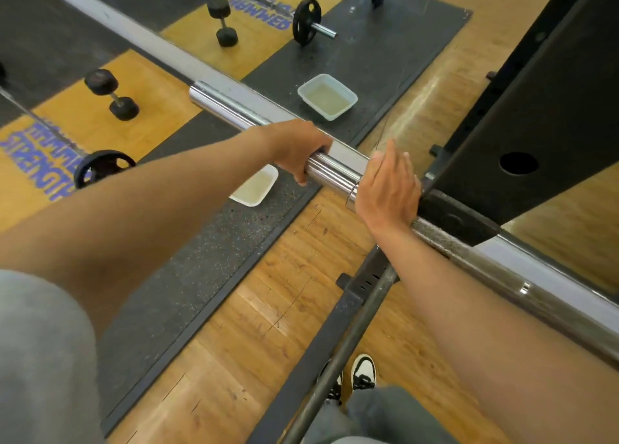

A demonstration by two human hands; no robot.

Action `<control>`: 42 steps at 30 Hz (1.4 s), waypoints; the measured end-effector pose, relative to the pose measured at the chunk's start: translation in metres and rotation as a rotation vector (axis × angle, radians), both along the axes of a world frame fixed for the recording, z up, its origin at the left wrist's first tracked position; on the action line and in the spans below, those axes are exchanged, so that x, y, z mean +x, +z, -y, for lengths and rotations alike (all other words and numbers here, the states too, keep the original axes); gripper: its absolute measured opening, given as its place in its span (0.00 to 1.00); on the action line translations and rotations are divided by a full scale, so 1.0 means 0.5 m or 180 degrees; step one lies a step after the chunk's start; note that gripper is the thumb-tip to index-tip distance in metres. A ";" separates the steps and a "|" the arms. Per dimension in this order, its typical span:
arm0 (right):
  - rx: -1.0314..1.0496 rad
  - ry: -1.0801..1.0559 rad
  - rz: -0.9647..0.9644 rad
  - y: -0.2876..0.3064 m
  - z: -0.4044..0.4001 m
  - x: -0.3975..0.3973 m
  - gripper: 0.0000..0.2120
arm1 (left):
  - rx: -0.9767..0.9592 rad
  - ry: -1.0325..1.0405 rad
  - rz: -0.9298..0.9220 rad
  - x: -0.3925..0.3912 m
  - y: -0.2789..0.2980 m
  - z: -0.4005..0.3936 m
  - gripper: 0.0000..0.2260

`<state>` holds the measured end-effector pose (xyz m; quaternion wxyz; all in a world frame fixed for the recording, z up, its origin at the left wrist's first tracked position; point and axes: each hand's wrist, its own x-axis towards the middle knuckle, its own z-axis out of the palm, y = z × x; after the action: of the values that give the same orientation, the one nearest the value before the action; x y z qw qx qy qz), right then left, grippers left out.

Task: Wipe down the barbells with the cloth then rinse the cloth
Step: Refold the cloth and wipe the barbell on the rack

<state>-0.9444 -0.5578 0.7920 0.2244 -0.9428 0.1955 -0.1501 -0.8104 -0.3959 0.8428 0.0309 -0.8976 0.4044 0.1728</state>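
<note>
A chrome barbell [231, 108] lies on a black rack [502, 135], running from upper left to lower right close to a wall mirror. My left hand [298, 149] grips the barbell's thick sleeve from above, fingers curled round it. My right hand [388, 189] rests on the collar of the bar next to the rack hook, with its fingers straight. No cloth shows in either hand. A white tub of water [254, 189] sits on the rubber mat below the sleeve, partly hidden by my left hand.
The mirror behind the bar repeats the tub as a reflection [328, 97]. A dumbbell [110, 93] and a second barbell with a black plate [100, 167] lie on the floor at left. The rack's base beam [335, 336] crosses the wooden floor by my shoes [363, 373].
</note>
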 end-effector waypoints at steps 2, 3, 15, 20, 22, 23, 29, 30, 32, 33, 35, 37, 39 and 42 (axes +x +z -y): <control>0.0034 0.0009 0.0004 0.001 -0.002 0.004 0.30 | -0.0293 -0.0230 0.0022 -0.047 -0.021 0.056 0.31; 0.0048 0.0025 -0.0007 0.001 -0.003 0.007 0.29 | -0.0472 -0.0332 0.0012 -0.073 -0.029 0.076 0.33; 0.0236 0.0182 -0.0087 -0.004 0.009 0.010 0.30 | -0.1304 0.0301 0.0439 -0.109 -0.062 0.032 0.39; 0.0306 0.0195 -0.0065 0.005 0.005 0.013 0.30 | -0.2811 0.2197 -0.0048 -0.224 -0.108 0.111 0.31; 0.0269 0.0195 -0.0063 0.007 0.005 0.012 0.29 | -0.3652 0.3234 -0.0475 -0.263 -0.090 0.171 0.29; 0.0275 0.0211 -0.0082 0.009 0.006 0.012 0.28 | -0.4109 0.3727 -0.0656 -0.281 -0.072 0.200 0.29; 0.0130 0.0253 0.0115 0.015 -0.003 -0.003 0.28 | -0.6209 0.5509 -0.2687 -0.261 -0.079 0.195 0.38; 0.0065 0.0278 0.0130 0.014 -0.006 -0.004 0.29 | -0.6410 0.5471 -0.2978 -0.253 -0.082 0.182 0.39; -0.0030 0.0392 0.0111 0.014 -0.008 -0.011 0.29 | -0.6616 0.5106 -0.3449 -0.247 -0.086 0.165 0.42; -0.0095 0.0442 0.0090 0.015 -0.008 -0.013 0.29 | -0.6723 0.4938 -0.3598 -0.244 -0.087 0.167 0.40; -0.0145 0.0430 0.0072 0.017 -0.009 -0.010 0.27 | -0.6982 0.4625 -0.3842 -0.239 -0.092 0.181 0.37; -0.0123 0.0411 0.0027 0.020 -0.009 -0.015 0.26 | -0.6756 0.4601 -0.3872 -0.241 -0.108 0.186 0.37; 0.0097 0.0369 -0.0056 0.030 0.000 -0.009 0.24 | -0.6684 0.4479 -0.4064 -0.260 -0.114 0.176 0.41; 0.0880 -0.0022 -0.0590 0.048 0.011 0.008 0.30 | -0.6481 0.4159 -0.4058 -0.267 -0.132 0.142 0.44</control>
<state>-0.9403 -0.5631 0.8160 0.3325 -0.9121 0.2373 -0.0350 -0.9438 -0.4668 0.7766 -0.9137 -0.3144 -0.1981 0.1643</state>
